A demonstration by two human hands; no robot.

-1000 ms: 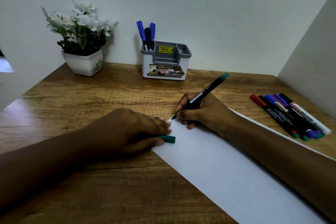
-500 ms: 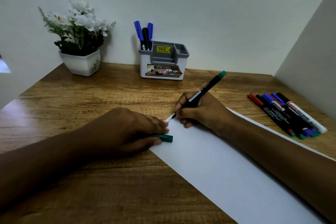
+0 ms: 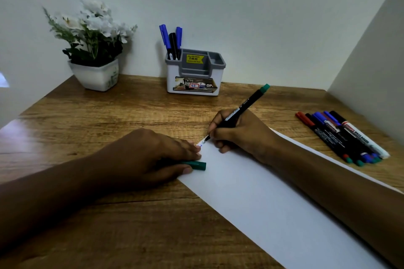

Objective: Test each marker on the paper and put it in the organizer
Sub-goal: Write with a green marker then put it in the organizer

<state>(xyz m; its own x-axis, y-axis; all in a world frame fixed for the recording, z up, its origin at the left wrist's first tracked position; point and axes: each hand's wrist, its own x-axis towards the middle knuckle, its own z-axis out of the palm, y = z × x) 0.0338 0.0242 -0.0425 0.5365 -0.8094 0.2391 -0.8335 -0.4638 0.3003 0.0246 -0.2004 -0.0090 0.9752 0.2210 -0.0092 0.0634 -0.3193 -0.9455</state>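
More letters than a second ago trail the tip of the green marker [image 3: 242,105] at the corner of the paper [image 3: 262,203], too small to read. The right grip [image 3: 238,135] clasps that marker; the left grip [image 3: 153,155] pinches the mostly hidden green cap [image 3: 197,165]. Loose markers [image 3: 341,135] lie to the right on the desk [image 3: 109,116], with the organizer [image 3: 194,72] behind.

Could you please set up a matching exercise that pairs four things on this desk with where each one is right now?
Things:
1. green cap
2. uncapped marker
3. blue and black markers
4. row of loose markers

Places:
A. lying on the desk, right of the paper
B. standing in the left compartment of the organizer
C. held by the left hand at the paper's edge
D. gripped in the right hand, tip on the paper

Pairs: 1-C, 2-D, 3-B, 4-A.
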